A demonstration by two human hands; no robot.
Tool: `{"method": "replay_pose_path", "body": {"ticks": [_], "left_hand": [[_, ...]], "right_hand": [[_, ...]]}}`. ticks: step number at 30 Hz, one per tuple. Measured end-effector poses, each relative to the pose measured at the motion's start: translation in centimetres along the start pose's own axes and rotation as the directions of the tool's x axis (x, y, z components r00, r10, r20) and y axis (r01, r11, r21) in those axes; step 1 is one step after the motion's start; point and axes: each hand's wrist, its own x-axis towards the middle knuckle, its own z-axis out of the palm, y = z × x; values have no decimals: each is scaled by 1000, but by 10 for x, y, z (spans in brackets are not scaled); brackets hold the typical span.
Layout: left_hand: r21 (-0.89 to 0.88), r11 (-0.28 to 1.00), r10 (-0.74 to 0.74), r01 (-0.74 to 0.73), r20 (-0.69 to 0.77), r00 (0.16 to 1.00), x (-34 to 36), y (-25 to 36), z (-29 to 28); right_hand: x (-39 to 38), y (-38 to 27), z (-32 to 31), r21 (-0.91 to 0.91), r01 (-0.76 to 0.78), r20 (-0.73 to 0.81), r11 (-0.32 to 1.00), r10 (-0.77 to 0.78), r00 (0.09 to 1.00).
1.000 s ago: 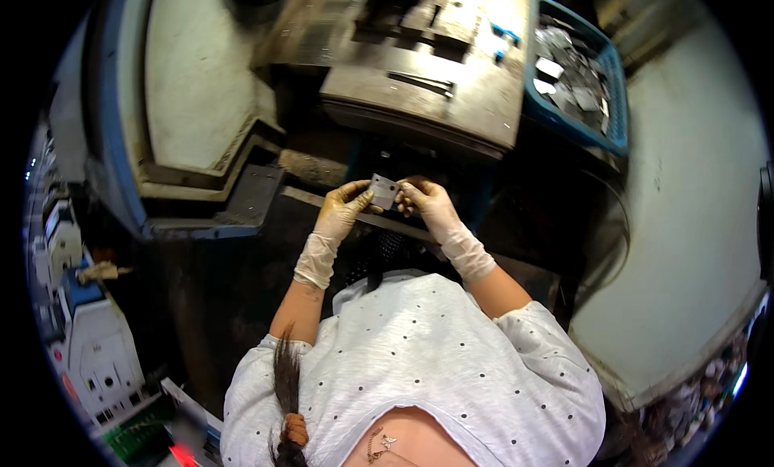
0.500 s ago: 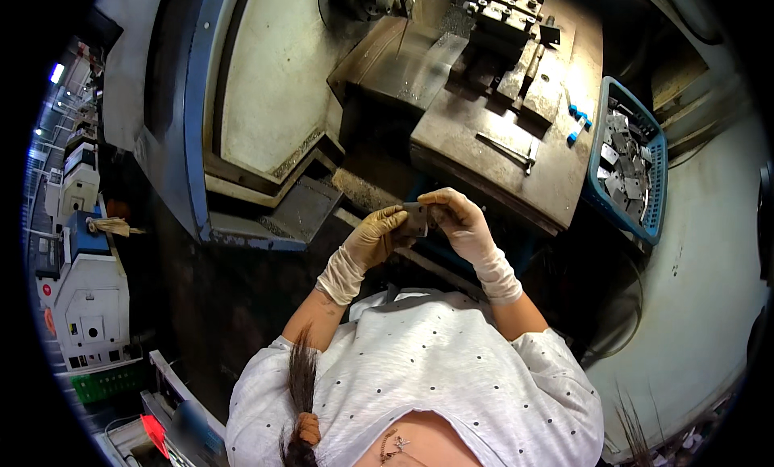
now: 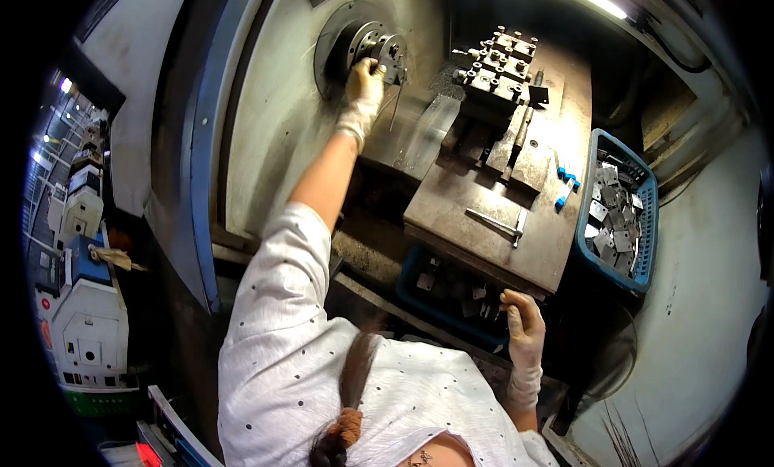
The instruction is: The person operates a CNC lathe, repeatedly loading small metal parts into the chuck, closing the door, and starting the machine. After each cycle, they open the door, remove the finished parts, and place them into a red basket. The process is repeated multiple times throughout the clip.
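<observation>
Lathe (image 3: pixel 274 128) behind; left hand (image 3: pixel 365 92) at chuck (image 3: pixel 393 52), right hand (image 3: pixel 524 330) near lower blue basket (image 3: pixel 451 318); can't tell either grip's state.

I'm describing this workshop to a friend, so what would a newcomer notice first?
First, the gloved left hand at the round metal chuck, upper left. Next, the blue basket of metal plates at the right. Between them stands the brightly lit tool block, studded with bolts.

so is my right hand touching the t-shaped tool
Apart: the head view shows bare table and its front edge between the right hand and T-shaped tool.
</observation>
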Motion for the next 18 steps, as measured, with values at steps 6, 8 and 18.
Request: {"method": "replay_pose_path", "body": {"ticks": [6, 8, 18], "left_hand": [[481, 793, 283, -375, 253, 925, 48, 14, 5], [464, 796, 308, -388, 241, 920, 56, 9, 17], [642, 582, 209, -499, 475, 855, 56, 25, 2]], "right_hand": [[-23, 5, -12, 61, -121, -150, 991, 129, 980], [-22, 4, -9, 54, -123, -145, 991, 130, 981], [-1, -11, -10, -101, -35, -95, 994, 25, 995]]}}
